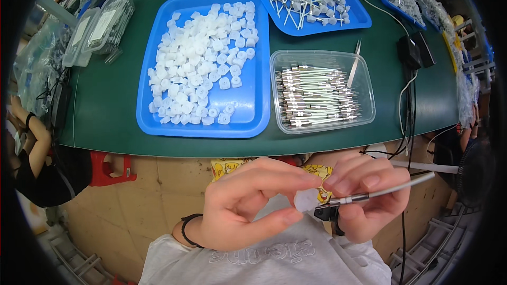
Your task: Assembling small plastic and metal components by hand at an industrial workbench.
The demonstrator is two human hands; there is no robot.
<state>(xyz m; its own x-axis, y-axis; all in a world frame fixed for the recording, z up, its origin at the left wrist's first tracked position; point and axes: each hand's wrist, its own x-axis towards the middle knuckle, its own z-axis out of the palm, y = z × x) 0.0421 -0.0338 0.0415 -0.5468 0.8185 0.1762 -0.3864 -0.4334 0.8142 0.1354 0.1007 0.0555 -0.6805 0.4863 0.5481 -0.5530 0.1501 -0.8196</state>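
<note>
White translucent cap (306, 199) pinched by left hand (248, 206), right hand (364, 200) gripping metal-tipped rod (385, 191)

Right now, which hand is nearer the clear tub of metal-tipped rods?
Right. The right hand sits just below the clear tub, off the table edge; the left hand is further left, under the blue tray.

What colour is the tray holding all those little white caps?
Bright blue tray, seen in the head view.

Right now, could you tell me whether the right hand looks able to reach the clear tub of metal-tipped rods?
Probably yes: the clear tub sits open-topped near the table edge, just ahead of the right hand, with nothing between. But the hand already holds a rod.
</note>
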